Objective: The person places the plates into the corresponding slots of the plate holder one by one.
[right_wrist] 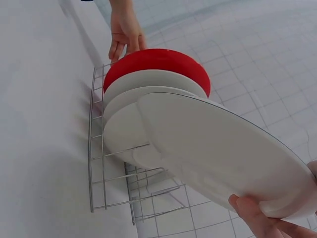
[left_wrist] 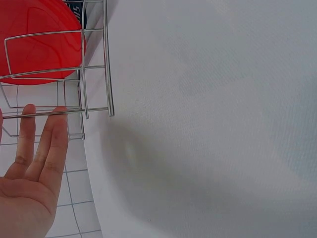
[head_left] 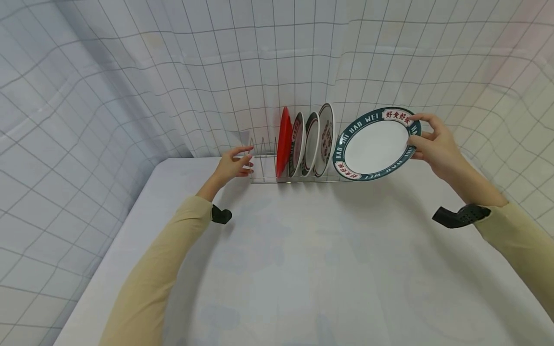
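My right hand [head_left: 441,144] pinches the edge of a white plate [head_left: 375,146] with a dark green, lettered rim. The plate is tilted, just right of the standing plates; its white underside [right_wrist: 218,144] fills much of the right wrist view. My left hand [head_left: 233,166] is at the left end of a wire dish rack [head_left: 263,181], its extended fingers [left_wrist: 54,144] touching the end wire. In the rack stand a red plate [head_left: 283,142], two smaller patterned plates [head_left: 296,144] [head_left: 311,144] and a larger patterned plate [head_left: 326,139].
The rack stands at the back of a table covered with white cloth [head_left: 303,250]. A white grid-patterned curtain [head_left: 207,62] hangs close behind it and along both sides. Black bands [head_left: 460,216] are strapped at both wrists.
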### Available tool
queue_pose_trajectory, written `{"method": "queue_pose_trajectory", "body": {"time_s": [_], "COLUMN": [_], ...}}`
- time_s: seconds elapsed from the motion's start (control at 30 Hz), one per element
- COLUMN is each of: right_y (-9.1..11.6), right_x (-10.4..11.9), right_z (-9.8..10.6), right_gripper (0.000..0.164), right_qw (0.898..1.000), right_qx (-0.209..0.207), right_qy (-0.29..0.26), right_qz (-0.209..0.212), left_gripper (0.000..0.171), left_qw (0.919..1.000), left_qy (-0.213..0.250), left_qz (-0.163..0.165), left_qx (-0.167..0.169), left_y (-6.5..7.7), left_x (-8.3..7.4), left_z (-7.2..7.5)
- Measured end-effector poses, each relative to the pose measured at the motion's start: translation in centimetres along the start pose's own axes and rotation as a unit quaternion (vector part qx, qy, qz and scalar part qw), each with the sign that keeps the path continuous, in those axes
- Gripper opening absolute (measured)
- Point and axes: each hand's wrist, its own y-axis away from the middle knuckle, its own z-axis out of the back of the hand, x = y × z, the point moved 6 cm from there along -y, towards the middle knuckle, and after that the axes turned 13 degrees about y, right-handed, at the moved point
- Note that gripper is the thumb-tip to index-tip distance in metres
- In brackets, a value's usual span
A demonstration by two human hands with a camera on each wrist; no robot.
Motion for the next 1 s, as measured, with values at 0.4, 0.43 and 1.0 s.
{"method": "queue_pose_trajectory", "body": {"time_s": [0.4, 0.43, 1.0], "right_y": [-2.4, -2.5, -4.6], "right_x": [1.0, 1.2, 3.8], "right_z": [-1.2, -1.3, -4.5], "right_gripper": [0.042, 0.042, 0.047], "right_qw": [0.997, 0.996, 0.980], "right_qx": [-0.029, -0.032, -0.037], "right_qy": [0.070, 0.080, 0.197], "right_qz": [-0.002, -0.001, 0.008], "left_gripper": [0.045, 0.045, 0.045], "left_qw": [1.0000, 1.0000, 1.0000], "left_qy": [-0.001, -0.002, 0.004], "left_qz": [0.001, 0.001, 0.001], "left_qx": [-0.003, -0.003, -0.002], "left_y": [-0.1, -0.1, -0.1], "left_x": [0.1, 0.1, 0.2], "left_z": [-0.1, -0.1, 0.0]}}
